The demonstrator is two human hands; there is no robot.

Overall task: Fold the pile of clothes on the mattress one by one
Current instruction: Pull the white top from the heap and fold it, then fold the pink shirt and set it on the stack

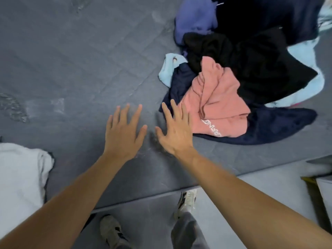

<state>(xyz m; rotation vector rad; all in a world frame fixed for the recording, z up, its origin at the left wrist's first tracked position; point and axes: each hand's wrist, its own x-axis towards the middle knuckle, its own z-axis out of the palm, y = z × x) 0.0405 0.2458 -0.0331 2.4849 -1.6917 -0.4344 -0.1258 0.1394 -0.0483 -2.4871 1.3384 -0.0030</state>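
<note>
While my left hand and right hand hover spread and empty, the pink shirt looks soft, light — I'd pinch its near hem.

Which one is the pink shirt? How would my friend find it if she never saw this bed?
Start at the grey quilted mattress and look to the heap of crumpled clothes on its right side. At the near edge of the heap, just beyond the fingertips of the right hand, lies the salmon-pink crumpled shirt, resting on a dark navy garment. It alone is pink and has white lettering.
</note>
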